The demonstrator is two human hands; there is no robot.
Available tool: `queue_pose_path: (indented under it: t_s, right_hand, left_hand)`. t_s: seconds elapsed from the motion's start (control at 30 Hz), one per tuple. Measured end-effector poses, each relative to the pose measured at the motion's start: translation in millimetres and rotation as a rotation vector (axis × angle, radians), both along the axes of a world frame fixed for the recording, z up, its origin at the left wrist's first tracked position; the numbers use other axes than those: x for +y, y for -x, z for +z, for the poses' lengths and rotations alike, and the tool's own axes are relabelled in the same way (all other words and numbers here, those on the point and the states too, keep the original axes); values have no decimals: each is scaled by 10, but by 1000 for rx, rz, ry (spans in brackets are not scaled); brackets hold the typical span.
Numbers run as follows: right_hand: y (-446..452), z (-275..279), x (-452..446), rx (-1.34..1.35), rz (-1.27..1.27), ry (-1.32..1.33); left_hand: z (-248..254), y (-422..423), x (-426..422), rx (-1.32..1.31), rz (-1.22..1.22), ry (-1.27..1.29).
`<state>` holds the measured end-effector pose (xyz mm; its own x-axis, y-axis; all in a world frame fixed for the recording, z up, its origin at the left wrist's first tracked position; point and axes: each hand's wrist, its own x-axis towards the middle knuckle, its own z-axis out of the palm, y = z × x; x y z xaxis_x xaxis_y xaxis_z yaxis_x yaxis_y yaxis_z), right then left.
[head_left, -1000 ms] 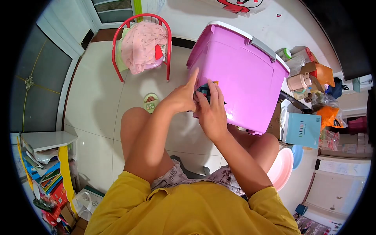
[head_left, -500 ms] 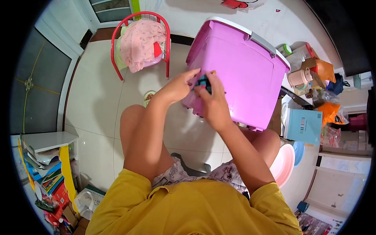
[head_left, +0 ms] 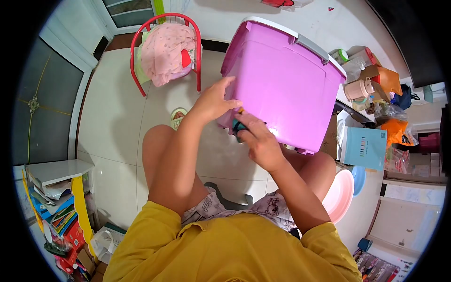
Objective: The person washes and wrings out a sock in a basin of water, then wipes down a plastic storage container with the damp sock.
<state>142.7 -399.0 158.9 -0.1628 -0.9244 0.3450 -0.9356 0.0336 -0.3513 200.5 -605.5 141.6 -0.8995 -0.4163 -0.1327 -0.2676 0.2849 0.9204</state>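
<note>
Gripping a small dark teal object [head_left: 237, 126] in the closed fingers of the right hand [head_left: 262, 143], just below the left hand [head_left: 215, 99]. Spreading the left thumb and forefinger wide, with nothing gripped between them, at the edge of a purple bin [head_left: 291, 84], directly beyond the right fingers. Wearing shorts [head_left: 206, 207] printed with dark outlines, below both hands. Resting a foot in a pale green slipper [head_left: 176, 123], left of the left fingers. Having, right of the right fingers, a pink basin [head_left: 347, 190] and a light blue box [head_left: 369, 149] bearing dark print too small for reading. Facing, beyond the left fingers, a red chair [head_left: 132, 55] holding pink cloth [head_left: 164, 51].
</note>
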Motion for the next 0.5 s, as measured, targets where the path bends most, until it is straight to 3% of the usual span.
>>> queue_pose_path:
  t_s: [0.1, 0.17, 0.3, 0.4, 0.5]
  right_hand:
    - [50, 65, 49, -74, -319, 141]
    - [160, 61, 68, -19, -393, 221]
    - [57, 161, 24, -27, -349, 201]
    - [-132, 125, -66, -60, -170, 117]
    - [-207, 25, -65, -72, -193, 133]
  left_hand:
    - [-52, 26, 11, 67, -13, 43]
    - [-1, 27, 20, 58, -15, -63]
    - [-81, 56, 1, 99, -17, -66]
    - [-16, 38, 16, 107, -29, -60]
    - [89, 39, 45, 54, -21, -130]
